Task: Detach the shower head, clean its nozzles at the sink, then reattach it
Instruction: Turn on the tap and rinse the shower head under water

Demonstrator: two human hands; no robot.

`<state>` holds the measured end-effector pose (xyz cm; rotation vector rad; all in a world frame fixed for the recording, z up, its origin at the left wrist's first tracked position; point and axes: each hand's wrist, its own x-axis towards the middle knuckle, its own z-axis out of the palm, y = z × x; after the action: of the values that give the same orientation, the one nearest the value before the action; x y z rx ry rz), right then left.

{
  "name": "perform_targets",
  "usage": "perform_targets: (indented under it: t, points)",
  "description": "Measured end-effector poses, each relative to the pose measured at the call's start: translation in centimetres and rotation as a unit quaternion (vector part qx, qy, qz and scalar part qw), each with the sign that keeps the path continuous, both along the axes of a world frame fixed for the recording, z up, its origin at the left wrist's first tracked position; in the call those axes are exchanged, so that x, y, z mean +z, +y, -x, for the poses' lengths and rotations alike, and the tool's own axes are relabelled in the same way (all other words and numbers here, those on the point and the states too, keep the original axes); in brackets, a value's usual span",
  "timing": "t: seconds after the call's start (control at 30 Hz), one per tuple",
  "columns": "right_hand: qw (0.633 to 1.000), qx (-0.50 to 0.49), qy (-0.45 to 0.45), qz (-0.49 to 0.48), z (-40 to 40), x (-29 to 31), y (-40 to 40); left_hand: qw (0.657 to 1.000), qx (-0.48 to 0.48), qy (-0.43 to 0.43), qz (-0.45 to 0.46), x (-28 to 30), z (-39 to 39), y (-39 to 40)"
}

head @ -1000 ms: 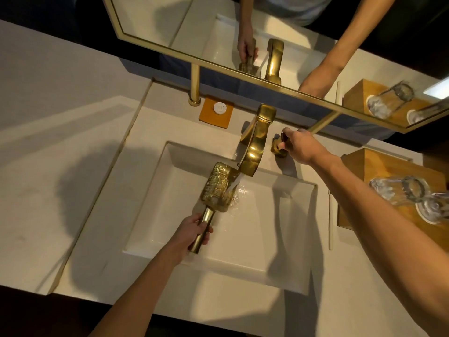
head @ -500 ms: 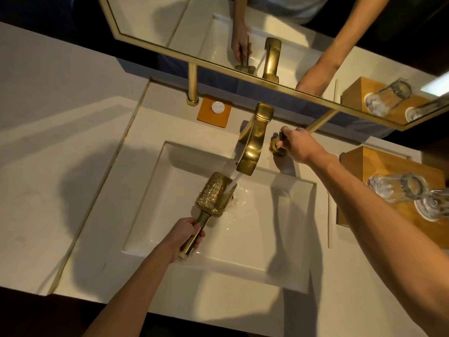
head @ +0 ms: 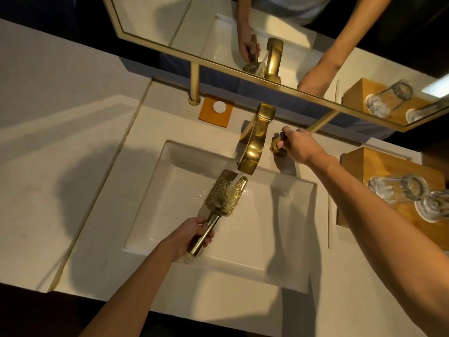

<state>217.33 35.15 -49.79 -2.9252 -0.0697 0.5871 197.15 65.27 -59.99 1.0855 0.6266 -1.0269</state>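
Shower head (head: 226, 193) now nozzles-up under stream.

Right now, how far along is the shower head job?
Done: shower head is detached and at the sink. In hand: left hand grips its handle, holding the nozzle face under water running from the faucet; right hand holds the faucet handle. Left: finish cleaning the nozzles, shut the water, reattach.
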Motion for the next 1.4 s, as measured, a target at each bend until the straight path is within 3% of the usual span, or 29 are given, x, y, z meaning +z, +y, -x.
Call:
perform_targets:
  t: [0.1, 0.23, 0.37, 0.5, 0.73, 1.1, 1.4]
  points:
    - [1.0, -0.003, 0.0, 0.0, -0.1, 0.1, 0.1, 0.999, -0.023, -0.003, -0.042, 0.1, -0.4, 0.3]
    - [1.0, -0.003, -0.003, -0.005, -0.1, 0.3, 0.1, 0.982, -0.086, -0.029, -0.166, 0.5, -1.2, 0.4]
    - [1.0, 0.001, -0.01, -0.002, 0.0, 0.2, 0.1, 0.969, -0.113, -0.085, -0.201, 0.6, -1.3, 0.8]
    - [1.0, -0.004, -0.007, -0.002, 0.0, 0.4, 0.2, 0.98, -0.09, -0.11, -0.141, 0.2, -0.8, 1.1]
    - [1.0, -0.006, -0.003, -0.005, 0.1, 0.6, 0.5, 0.998, 0.023, -0.051, -0.027, -0.2, -0.2, -0.2]
    - [1.0, 0.0, 0.003, -0.001, 0.1, 1.1, 0.8, 0.991, -0.031, -0.065, -0.111, -0.4, -0.6, 0.4]
    - [1.0, 0.025, 0.0, 0.011, -0.2, 0.6, 0.3, 0.994, -0.016, -0.061, -0.092, -0.1, -0.4, 0.7]
